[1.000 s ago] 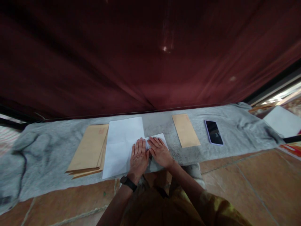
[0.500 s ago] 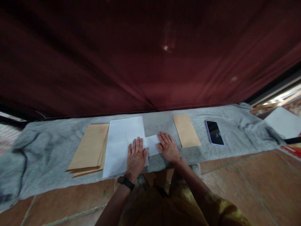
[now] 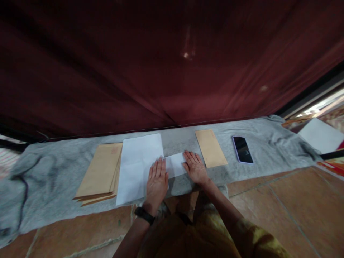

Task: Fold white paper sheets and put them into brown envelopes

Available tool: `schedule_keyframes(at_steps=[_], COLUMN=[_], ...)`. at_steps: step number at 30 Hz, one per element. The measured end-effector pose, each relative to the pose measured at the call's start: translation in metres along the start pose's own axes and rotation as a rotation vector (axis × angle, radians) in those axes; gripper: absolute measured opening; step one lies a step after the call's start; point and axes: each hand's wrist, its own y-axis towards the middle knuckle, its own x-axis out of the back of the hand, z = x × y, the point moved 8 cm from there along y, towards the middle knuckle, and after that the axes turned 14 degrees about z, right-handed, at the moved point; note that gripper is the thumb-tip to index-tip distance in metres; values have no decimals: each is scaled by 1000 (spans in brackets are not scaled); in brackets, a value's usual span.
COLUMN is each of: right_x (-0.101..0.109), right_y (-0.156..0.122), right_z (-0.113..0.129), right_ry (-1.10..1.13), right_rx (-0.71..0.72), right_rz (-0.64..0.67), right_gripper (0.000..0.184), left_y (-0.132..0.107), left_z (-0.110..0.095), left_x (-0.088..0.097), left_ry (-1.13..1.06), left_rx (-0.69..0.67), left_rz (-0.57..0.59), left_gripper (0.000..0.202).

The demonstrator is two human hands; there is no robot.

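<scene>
A small folded sheet of white paper (image 3: 175, 165) lies flat between my hands. My left hand (image 3: 157, 182), fingers stretched out, rests at its left end and over the right edge of a large sheet of white paper (image 3: 138, 154). At the folded sheet's right end lies my right hand (image 3: 196, 168), flat with the fingers out. Left of the large sheet is a stack of brown envelopes (image 3: 98, 170). A single brown envelope (image 3: 211, 148) lies just right of my right hand.
A phone (image 3: 242, 149) lies right of the single envelope. Everything rests on a narrow surface covered with grey cloth (image 3: 276, 147). Dark red fabric (image 3: 172, 79) hangs behind it, and tiled floor (image 3: 268, 204) shows in front. A white panel (image 3: 321, 135) stands at the far right.
My right hand has slid slightly right along the folded sheet, baring more of it. My left hand stays near its left end, fingers closer together. The view has shifted a little.
</scene>
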Motion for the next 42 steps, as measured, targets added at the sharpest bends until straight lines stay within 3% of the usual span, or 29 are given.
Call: schedule_keyframes(at_steps=[3, 6, 20, 23, 27, 33, 42], right_x=[0, 0, -2, -3, -3, 0, 3], right_y=[0, 0, 0, 0, 0, 0, 0], right_z=[0, -1, -1, -2, -2, 0, 0], right_ry=[4, 3, 4, 2, 6, 8, 21], right_rx=[0, 0, -3, -5, -9, -14, -12], right_rz=[-4, 2, 11, 8, -12, -7, -12], right_gripper=[54, 54, 54, 54, 55, 53, 54], left_y=[-11, -23, -46, -34, 1, 49, 70], left_z=[-40, -59, -10, -7, -6, 5, 10], left_x=[-13, -25, -18, -6, 9, 1, 12], left_ry=[4, 34, 76, 44, -21, 23, 56], left_rx=[-211, -279, -68, -46, -64, -32, -21], left_rz=[106, 156, 107, 94, 58, 128, 275], left_gripper=[56, 55, 58, 52, 50, 50, 42])
